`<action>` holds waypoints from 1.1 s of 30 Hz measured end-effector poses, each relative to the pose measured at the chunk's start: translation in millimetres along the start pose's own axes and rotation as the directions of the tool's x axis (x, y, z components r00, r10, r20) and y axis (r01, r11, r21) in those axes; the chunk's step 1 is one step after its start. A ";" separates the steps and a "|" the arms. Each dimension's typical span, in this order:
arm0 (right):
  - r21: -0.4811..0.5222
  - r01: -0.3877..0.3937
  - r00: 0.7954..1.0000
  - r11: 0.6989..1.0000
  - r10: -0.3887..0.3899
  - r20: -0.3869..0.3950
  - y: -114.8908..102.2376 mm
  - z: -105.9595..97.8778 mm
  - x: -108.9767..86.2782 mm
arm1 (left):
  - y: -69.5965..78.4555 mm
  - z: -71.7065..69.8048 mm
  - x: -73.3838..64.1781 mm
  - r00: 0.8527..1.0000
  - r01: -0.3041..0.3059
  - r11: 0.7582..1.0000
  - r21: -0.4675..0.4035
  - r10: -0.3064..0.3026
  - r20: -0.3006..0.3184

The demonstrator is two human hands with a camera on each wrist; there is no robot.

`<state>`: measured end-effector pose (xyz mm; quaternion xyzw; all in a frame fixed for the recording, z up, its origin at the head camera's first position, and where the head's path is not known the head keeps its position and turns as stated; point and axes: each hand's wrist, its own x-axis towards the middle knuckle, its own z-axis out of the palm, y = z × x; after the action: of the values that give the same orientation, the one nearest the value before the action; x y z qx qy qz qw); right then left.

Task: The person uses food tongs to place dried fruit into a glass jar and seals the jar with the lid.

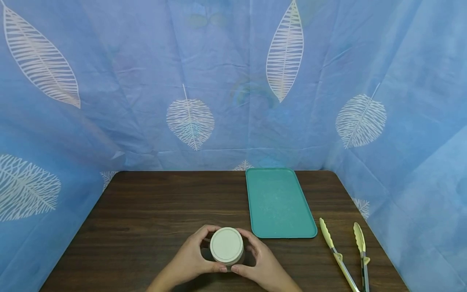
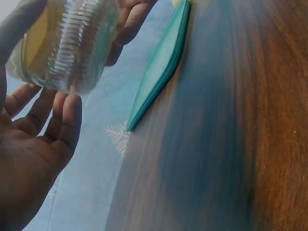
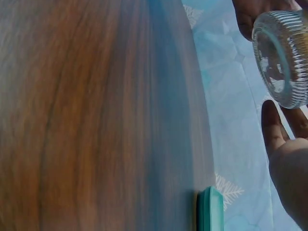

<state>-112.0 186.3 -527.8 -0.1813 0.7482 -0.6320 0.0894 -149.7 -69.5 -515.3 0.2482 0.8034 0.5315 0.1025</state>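
Note:
A ribbed clear glass jar [image 2: 72,43] with a round pale lid [image 1: 227,245] is held up off the table by both hands, near the front middle. My left hand [image 1: 191,257] grips its left side, thumb at the front and fingers curled round the back. From the other side my right hand [image 1: 262,261] grips it likewise, the two thumb tips close together under the lid's near edge. The jar's glass base [image 3: 272,62] shows in the right wrist view, above the table surface. Something yellowish shows through the glass near the lid end.
A teal tray [image 1: 281,202] lies flat at the back right of the dark wooden table [image 1: 157,202]. Tongs with pale yellow tips [image 1: 359,239] lie spread at the right front. A blue curtain [image 1: 233,61] with white leaf prints hangs behind and along the sides.

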 end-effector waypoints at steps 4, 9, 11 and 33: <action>-0.143 -0.037 0.998 0.989 0.028 -0.059 0.0 -0.6 1.4 | -5.4 4.1 3.2 0.999 -0.020 0.999 0.050 0.021 -0.027; -0.284 -0.014 0.995 0.959 -0.015 -0.100 2.9 -0.6 4.1 | -14.4 12.1 6.1 0.997 -0.018 0.993 0.114 0.026 -0.067; -0.310 0.003 0.994 0.951 -0.037 -0.103 4.3 -1.3 5.4 | -17.2 14.8 7.1 0.997 -0.008 0.992 0.126 0.018 -0.079; -0.376 -0.149 0.989 0.915 0.132 -0.071 19.7 2.0 16.2 | -35.4 28.1 13.0 0.995 0.085 0.984 0.155 -0.077 -0.057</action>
<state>-129.2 180.9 -545.9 -0.1270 0.8692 -0.4708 0.0815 -159.0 -51.3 -557.8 0.2090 0.8544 0.4682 0.0837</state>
